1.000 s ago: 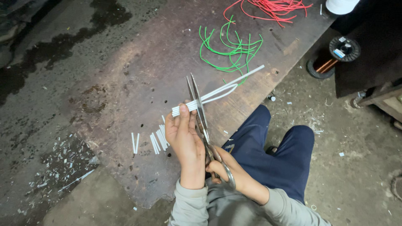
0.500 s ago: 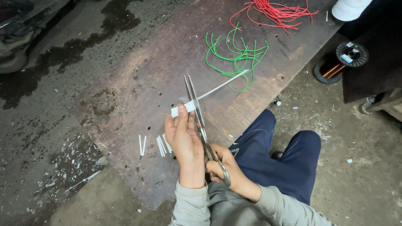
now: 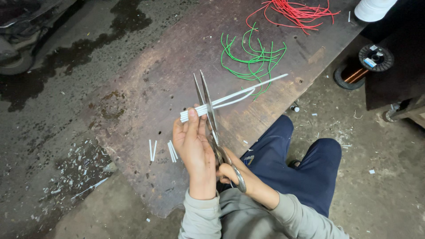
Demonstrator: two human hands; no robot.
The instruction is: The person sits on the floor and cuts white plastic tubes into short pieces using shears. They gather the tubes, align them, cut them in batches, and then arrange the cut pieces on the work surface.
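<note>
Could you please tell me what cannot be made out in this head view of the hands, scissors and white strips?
- Right hand: mostly hidden behind the left hand and the scissors handles.
- White strips: count within the bundle too fine to tell.
- White object: cut off by the top edge.
- Copper wire spool: partly hidden by dark furniture.

A rusty metal sheet (image 3: 146, 88) lies on stained, wet concrete floor (image 3: 53, 66).

Rusty metal sheet (image 3: 133, 110), green wires (image 3: 254, 57), red wires (image 3: 296, 11), white cut pieces (image 3: 170, 151)
</note>
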